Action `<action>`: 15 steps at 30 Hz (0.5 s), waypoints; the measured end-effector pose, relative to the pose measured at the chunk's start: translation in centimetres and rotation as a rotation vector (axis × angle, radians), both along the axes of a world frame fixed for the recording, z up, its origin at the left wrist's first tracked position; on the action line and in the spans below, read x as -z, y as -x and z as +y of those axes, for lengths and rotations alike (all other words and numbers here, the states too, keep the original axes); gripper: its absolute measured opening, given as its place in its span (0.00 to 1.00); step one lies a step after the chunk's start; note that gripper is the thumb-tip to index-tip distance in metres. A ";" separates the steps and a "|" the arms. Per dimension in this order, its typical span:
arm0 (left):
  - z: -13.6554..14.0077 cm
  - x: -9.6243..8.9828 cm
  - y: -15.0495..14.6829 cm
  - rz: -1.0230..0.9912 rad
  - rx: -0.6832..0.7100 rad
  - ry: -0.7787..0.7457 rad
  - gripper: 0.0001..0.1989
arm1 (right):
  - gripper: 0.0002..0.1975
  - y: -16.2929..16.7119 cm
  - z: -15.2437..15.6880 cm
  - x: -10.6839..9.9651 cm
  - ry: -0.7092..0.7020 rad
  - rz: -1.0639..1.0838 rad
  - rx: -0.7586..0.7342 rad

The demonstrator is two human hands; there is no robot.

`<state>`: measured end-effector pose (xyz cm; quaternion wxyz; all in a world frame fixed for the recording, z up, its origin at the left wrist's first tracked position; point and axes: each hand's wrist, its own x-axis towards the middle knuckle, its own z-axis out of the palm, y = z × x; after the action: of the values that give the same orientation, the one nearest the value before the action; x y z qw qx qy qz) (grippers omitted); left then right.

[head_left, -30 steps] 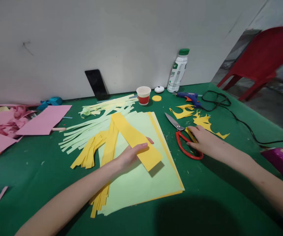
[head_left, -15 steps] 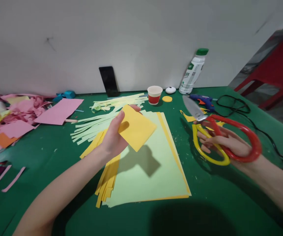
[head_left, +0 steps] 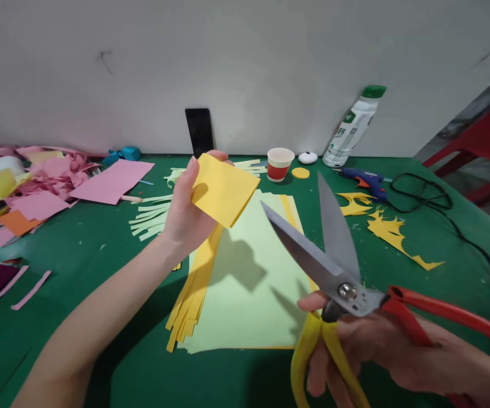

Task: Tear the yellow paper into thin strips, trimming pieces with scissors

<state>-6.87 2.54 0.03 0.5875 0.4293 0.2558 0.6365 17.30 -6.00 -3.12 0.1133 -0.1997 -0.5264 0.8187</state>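
My left hand pinches a small square stack of yellow paper, raised over the table, thumb on top. In my right hand is a large pair of scissors with one red and one yellow handle. Its blades are spread apart and point up and away, their tips to the right of the yellow paper and not touching it. Beneath both hands lie pale green sheets, with yellow paper strips along their left side. The left hand and paper cover part of the fringed green strips behind.
Along the back stand a phone, a red and white paper cup and a leaning bottle. A glue gun with a black cord and yellow scraps lie right. Pink paper and scraps fill the left.
The scissors have come leftward and nearer, and their blades have spread apart. My left hand has risen slightly with the yellow paper. The view has turned a little to the left.
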 end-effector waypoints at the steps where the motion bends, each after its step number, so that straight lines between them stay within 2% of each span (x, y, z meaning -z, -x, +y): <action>1: 0.0 0.0 0.0 -0.011 0.010 -0.005 0.11 | 0.19 0.1 -0.1 0.0 0.021 0.004 -0.008; 4: -0.1 0.2 -0.3 -0.026 0.046 -0.007 0.11 | 0.18 0.4 -0.1 0.2 0.111 0.109 0.001; 8: -0.5 0.4 -0.7 -0.046 0.081 0.006 0.11 | 0.24 0.6 0.2 0.8 0.159 0.209 -0.004; 15: -0.5 0.5 -0.5 0.068 0.041 -0.016 0.12 | 0.22 0.6 0.0 0.4 0.174 0.202 0.014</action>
<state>-6.33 2.08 -0.50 0.5879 0.4603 0.2617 0.6115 16.69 -5.98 -3.52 0.1538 -0.1290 -0.4379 0.8763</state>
